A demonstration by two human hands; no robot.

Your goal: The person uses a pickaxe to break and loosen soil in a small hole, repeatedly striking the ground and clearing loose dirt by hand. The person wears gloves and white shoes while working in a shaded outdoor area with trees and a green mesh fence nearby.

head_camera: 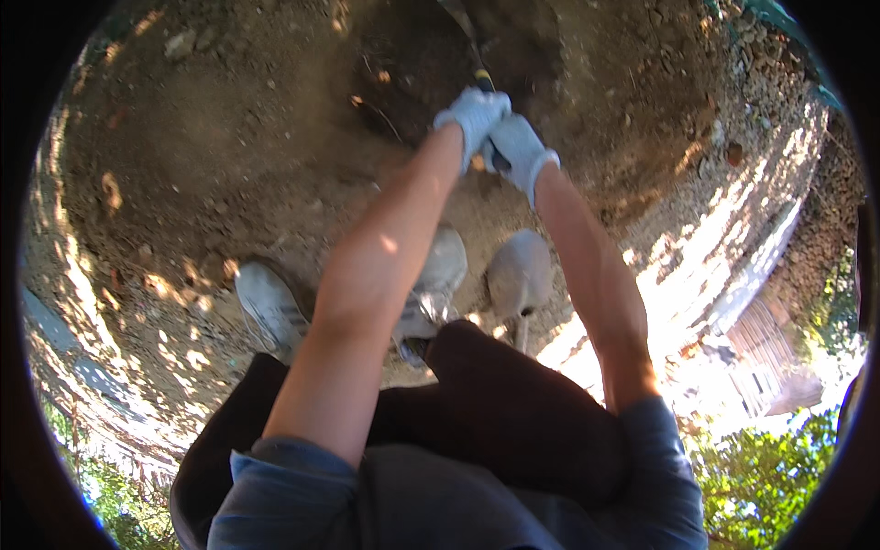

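Observation:
Both my hands wear pale grey-white work gloves. My left hand [474,118] is wrapped around the black-and-yellow handle [484,77] of a hand tool, close to where its metal part begins. Just behind it, my right hand [519,146] grips the same handle near its dark butt end. The tool's thin metal blade [459,17] points away from me and runs out at the top edge, so its tip is hidden. Below it lies a hollow of darker, loose soil [412,65], with a thin root or twig [381,117] at its near side.
My dusty white sneakers [269,302] stand on bare soil. Beside my right foot lies what looks like a shovel blade [520,271] with a thin shaft. Stony rubble [763,89] is at the right, beneath green sheeting [780,17]. Leafy plants [763,474] grow at the lower right.

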